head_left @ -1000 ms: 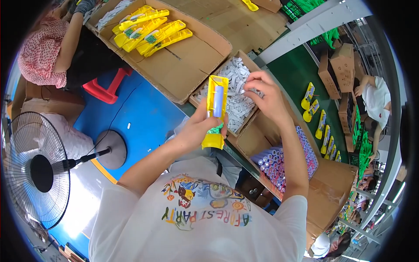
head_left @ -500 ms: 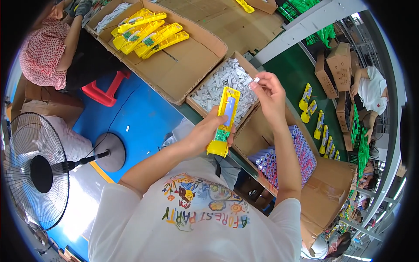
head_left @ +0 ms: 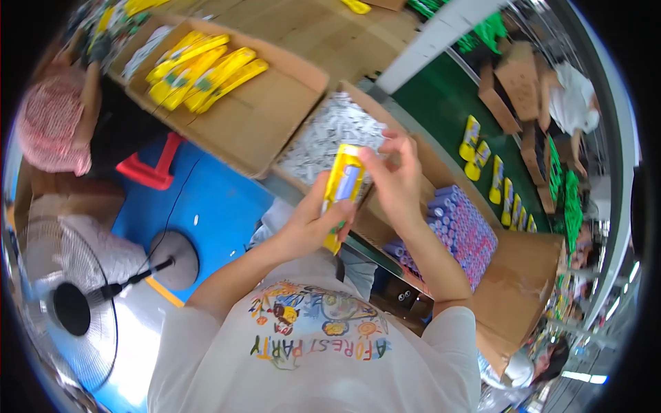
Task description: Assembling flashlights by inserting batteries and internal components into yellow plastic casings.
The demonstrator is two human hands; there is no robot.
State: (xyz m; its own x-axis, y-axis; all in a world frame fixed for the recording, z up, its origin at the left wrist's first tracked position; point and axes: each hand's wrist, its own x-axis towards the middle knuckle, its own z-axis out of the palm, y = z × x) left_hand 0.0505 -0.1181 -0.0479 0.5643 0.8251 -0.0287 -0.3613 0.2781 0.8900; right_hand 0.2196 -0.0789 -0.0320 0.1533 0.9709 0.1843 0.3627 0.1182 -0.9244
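My left hand (head_left: 310, 224) is wrapped round the lower part of a long yellow plastic housing (head_left: 333, 184), which stands tilted in front of my chest. In the housing's open side lies a purple cylindrical battery (head_left: 350, 180). A green circuit board (head_left: 339, 226) shows partly below it, half covered by my fingers. My right hand (head_left: 396, 177) is at the housing's upper end, thumb against it and fingers curled. A small white plastic piece (head_left: 350, 149) shows at that end by my thumb; blur hides its exact grip.
A carton of white pieces (head_left: 320, 134) lies beyond the housing. Right of it, a carton holds purple batteries (head_left: 461, 230). A larger carton (head_left: 286, 89) holds yellow housings (head_left: 206, 76). More housings (head_left: 497, 179) lie on the green surface. A fan (head_left: 72, 306) and a co-worker (head_left: 55, 120) are at left.
My right hand has moved down and left with the white piece, from above the carton to the housing's upper end. The housing is turned more edge-on. The whole view has shifted slightly.
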